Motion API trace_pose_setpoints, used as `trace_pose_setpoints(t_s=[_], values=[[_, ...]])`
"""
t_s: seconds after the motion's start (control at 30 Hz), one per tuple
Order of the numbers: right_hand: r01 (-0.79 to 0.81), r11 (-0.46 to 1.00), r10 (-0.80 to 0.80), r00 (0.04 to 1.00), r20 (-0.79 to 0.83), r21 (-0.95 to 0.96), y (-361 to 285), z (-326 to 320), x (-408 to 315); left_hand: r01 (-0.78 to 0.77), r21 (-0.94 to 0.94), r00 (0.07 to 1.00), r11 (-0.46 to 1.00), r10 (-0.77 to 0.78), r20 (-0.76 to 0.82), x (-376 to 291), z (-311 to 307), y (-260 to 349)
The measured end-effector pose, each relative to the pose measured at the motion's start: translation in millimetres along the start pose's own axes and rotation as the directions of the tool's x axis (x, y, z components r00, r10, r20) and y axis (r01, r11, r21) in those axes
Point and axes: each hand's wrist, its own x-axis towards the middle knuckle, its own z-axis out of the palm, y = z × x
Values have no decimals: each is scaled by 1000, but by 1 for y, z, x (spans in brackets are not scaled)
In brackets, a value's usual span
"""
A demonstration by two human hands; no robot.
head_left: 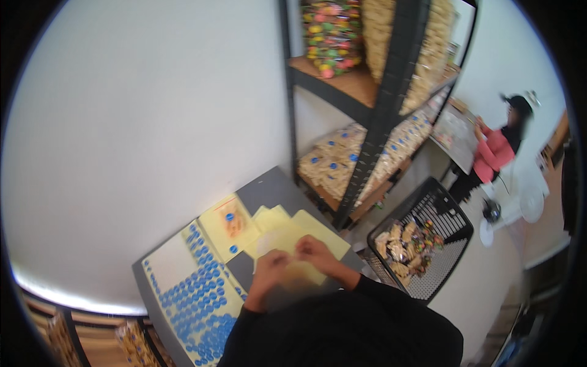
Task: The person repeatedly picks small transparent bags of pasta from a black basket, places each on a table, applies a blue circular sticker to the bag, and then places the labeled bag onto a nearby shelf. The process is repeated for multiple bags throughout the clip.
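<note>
My left hand [269, 270] and my right hand [317, 258] are close together over overlapping pale yellow sheets [328, 229], fingertips bent inward. Motion blur hides whether anything thin is between the fingers. A blurred brownish patch shows just below them. Left of my hands lie backing sheets covered in rows of round blue stickers [195, 289]; one corner sheet has a bare area [172, 264]. Beyond my left hand, a small clear packet [235, 225] of orange pieces, bearing a blue sticker, rests on another yellow sheet. All this is on a dark grey table [270, 186].
A black plastic basket [451, 215] holding bagged snacks [403, 252] stands on the floor to the right. Behind the table rises a black-framed shelf rack [367, 156] with large bags of snacks. A person [495, 147] works at a farther table. A white wall [151, 137] borders the left.
</note>
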Motion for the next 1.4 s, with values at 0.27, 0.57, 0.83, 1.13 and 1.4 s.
trace_pose_setpoints(t_s=[0.27,0.57,0.83,1.13,1.4], values=[[-79,977,73,997,39,196,-1,-5,-2,198,-110,977,974,-205,-56,3,-47,-6],[-79,991,97,978,-182,104,28,-50,-7,85,94,951,992,-53,-305,64,-205,-42],[-68,997,71,966,-250,19,41,-64,-8,194,739,892,645,198,-407,91,-192,-105],[-97,935,-36,931,-364,-342,34,-75,-25,283,710,899,644,80,-431,40,-97,-105],[-88,699,-165,946,-280,-710,15,-72,-36,155,689,820,708,297,-489,56,-98,-99]])
